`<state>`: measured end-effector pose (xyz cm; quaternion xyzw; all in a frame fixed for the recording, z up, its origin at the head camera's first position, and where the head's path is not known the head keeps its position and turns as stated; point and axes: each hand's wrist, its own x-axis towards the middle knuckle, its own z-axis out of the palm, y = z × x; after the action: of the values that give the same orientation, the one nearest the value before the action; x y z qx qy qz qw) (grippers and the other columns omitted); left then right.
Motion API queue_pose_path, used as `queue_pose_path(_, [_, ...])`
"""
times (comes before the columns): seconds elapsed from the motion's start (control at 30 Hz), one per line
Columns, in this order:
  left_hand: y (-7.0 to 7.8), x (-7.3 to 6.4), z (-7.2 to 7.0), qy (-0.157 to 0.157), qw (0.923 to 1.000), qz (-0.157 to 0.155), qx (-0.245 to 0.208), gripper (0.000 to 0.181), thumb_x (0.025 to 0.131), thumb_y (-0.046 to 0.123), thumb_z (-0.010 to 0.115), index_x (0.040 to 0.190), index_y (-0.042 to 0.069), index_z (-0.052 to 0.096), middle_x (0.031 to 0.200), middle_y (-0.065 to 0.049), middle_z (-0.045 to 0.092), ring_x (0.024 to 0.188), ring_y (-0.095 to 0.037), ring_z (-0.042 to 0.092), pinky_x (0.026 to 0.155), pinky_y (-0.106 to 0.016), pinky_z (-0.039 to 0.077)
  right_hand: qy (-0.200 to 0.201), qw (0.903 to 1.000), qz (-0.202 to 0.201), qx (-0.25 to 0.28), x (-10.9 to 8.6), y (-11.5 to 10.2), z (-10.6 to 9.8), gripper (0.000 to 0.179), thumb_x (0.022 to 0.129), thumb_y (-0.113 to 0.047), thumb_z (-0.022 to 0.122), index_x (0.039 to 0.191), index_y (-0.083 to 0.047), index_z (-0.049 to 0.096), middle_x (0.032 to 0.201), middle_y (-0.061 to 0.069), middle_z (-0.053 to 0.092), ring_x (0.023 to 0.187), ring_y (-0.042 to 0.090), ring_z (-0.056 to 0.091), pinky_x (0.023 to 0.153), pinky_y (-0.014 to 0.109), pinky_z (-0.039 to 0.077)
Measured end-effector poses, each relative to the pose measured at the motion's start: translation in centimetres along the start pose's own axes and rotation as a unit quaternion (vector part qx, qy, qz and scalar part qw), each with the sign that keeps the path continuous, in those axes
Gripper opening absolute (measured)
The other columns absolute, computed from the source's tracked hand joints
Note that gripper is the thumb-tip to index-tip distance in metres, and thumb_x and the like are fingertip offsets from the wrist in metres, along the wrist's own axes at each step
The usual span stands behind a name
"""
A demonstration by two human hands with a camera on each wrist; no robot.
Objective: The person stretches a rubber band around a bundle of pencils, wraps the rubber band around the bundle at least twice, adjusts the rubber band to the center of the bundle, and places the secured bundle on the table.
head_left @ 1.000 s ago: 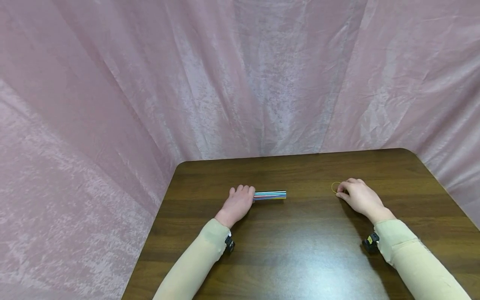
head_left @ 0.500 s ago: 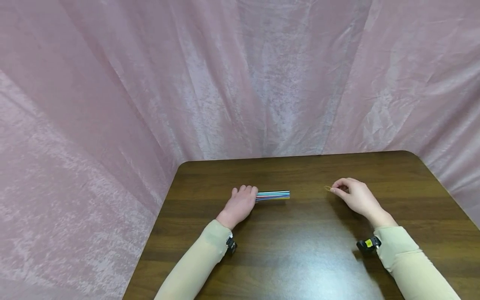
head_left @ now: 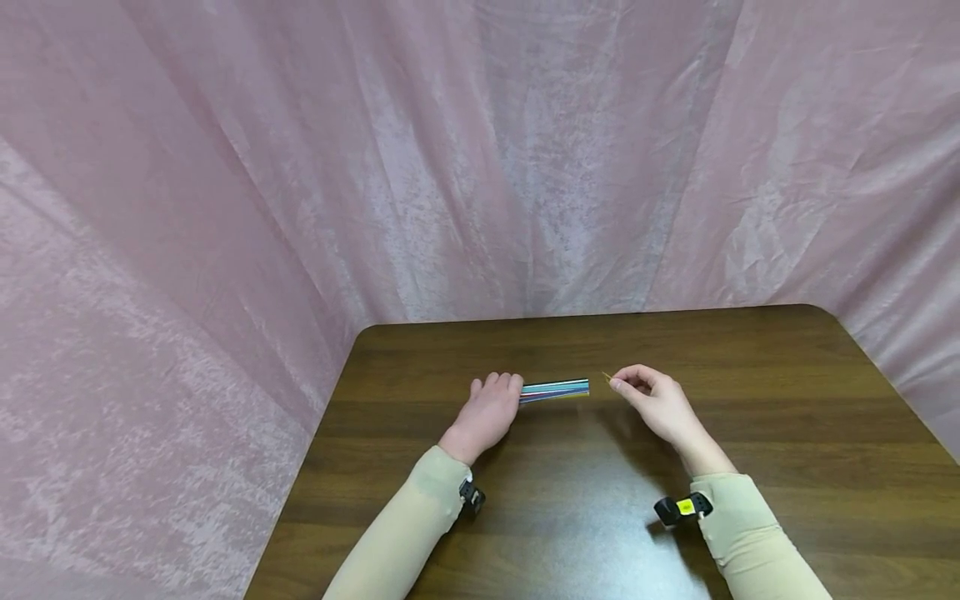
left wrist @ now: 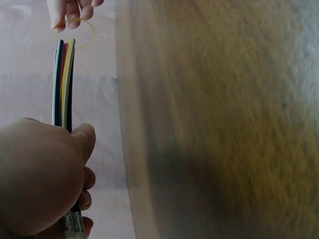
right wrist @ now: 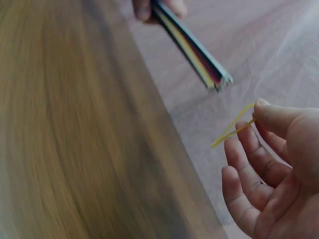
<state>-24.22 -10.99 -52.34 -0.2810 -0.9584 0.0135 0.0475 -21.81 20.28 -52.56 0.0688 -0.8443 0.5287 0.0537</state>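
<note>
My left hand (head_left: 486,412) grips a bundle of pencils (head_left: 557,390), held just over the table with its free end pointing right. Black, red, yellow and pale blue barrels show in the left wrist view, with printed lettering near the lower end. Between thumb and index finger, my right hand (head_left: 662,407) pinches a thin yellow rubber band (right wrist: 232,133). In the right wrist view the band hangs as a narrow loop, and the other fingers are loosely bent. A small gap separates the band from the pencils' free end.
A brown wood-grain table (head_left: 750,358) with rounded far corners lies under both hands. Pink velvet curtain (head_left: 525,167) hangs behind its far edge and along the left side. A small black camera (head_left: 682,507) sits on the right wrist, another (head_left: 472,497) on the left.
My right hand has moved left with the rubber band, close to the pencils' end. The left hand and its bundle have shifted slightly right, and the bundle tilts up a little.
</note>
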Motion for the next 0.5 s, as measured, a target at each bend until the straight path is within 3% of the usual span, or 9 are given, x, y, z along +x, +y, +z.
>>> queue_pose_path(0.2, [0.4, -0.1, 0.0, 0.003, 1.0, 0.004, -0.005, 0.009, 0.114, 0.006, 0.046, 0.12, 0.01, 0.052, 0.102, -0.002, 0.058, 0.092, -0.021, 0.045, 0.078, -0.038, 0.032, 0.008, 0.9962, 0.025, 0.083, 0.0, -0.7, 1.7, 0.024, 0.105, -0.019, 0.071, 0.115, 0.004, 0.07, 0.097, 0.02, 0.071, 0.085, 0.022, 0.069, 0.074, 0.027, 0.055])
queue_pose_path(0.5, [0.7, 0.1, 0.0, 0.004, 1.0, -0.002, 0.001, 0.009, 0.114, 0.006, 0.045, 0.118, 0.011, 0.052, 0.102, -0.001, 0.058, 0.093, -0.021, 0.047, 0.078, -0.038, 0.032, 0.004, 0.9942, 0.033, 0.102, 0.3, -1.2, 2.5, 0.023, 0.106, -0.017, 0.069, 0.116, 0.004, 0.07, 0.097, 0.019, 0.072, 0.088, 0.026, 0.07, 0.074, 0.028, 0.055])
